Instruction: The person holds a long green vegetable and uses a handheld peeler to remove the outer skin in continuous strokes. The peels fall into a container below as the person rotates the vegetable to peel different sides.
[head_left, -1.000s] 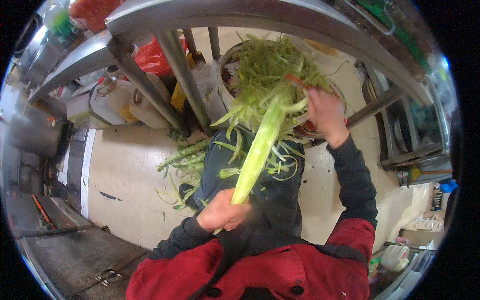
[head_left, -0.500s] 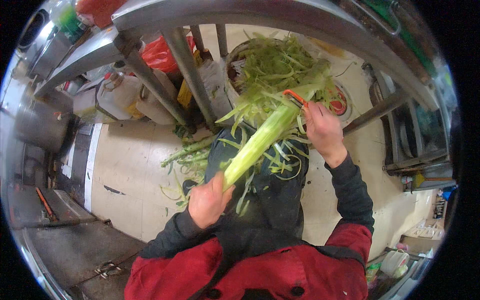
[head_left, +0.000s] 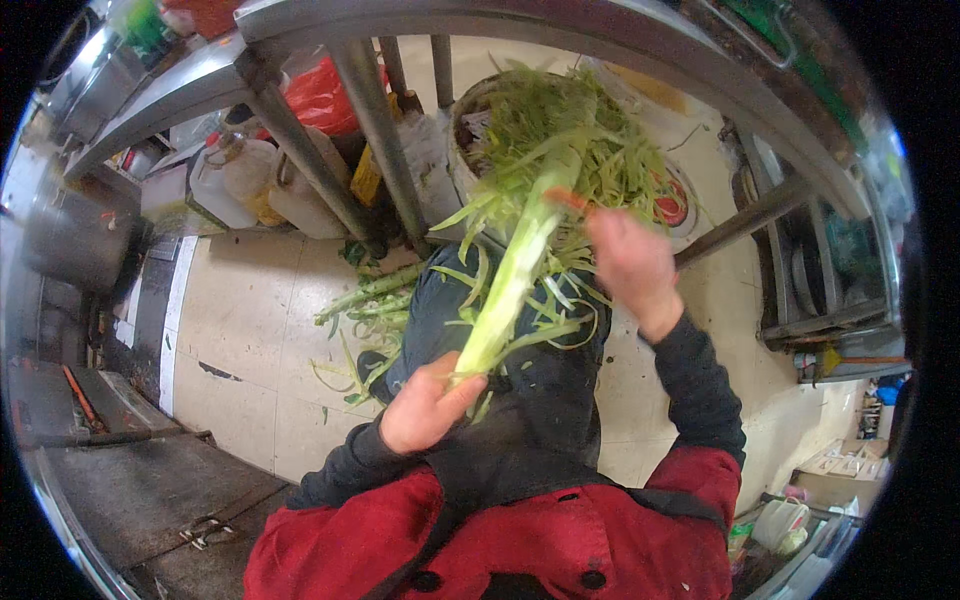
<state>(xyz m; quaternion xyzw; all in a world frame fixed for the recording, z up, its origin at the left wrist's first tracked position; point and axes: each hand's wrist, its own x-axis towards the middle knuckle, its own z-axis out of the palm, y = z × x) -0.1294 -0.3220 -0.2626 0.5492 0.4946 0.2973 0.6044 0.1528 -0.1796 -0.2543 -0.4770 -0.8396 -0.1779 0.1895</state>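
Observation:
A thick pale-green celtuce stalk (head_left: 508, 285) slants away from me above my dark trouser legs. My left hand (head_left: 428, 405) is wrapped round its near end. My right hand (head_left: 635, 268), smeared by motion, grips an orange peeler (head_left: 566, 200) at the stalk's upper right side. A whitish stripe runs along the stalk, and loose strips dangle beside it. The stalk's far end lies over a heap of green peelings (head_left: 545, 105) piled in a round bin (head_left: 458, 165). More peelings cling to my legs.
Green stalks (head_left: 378, 290) and scraps lie on the tiled floor to the left. Metal table legs (head_left: 375, 140) stand close beyond the bin's left side. Plastic jugs (head_left: 235, 180) and a red bag (head_left: 325, 95) sit under the table. A metal rack (head_left: 815, 250) stands at right.
The stalk has swung to point more straight ahead, and its whitish stripe now shows. My right hand has shifted left and slightly nearer with the peeler. My left hand keeps its hold.

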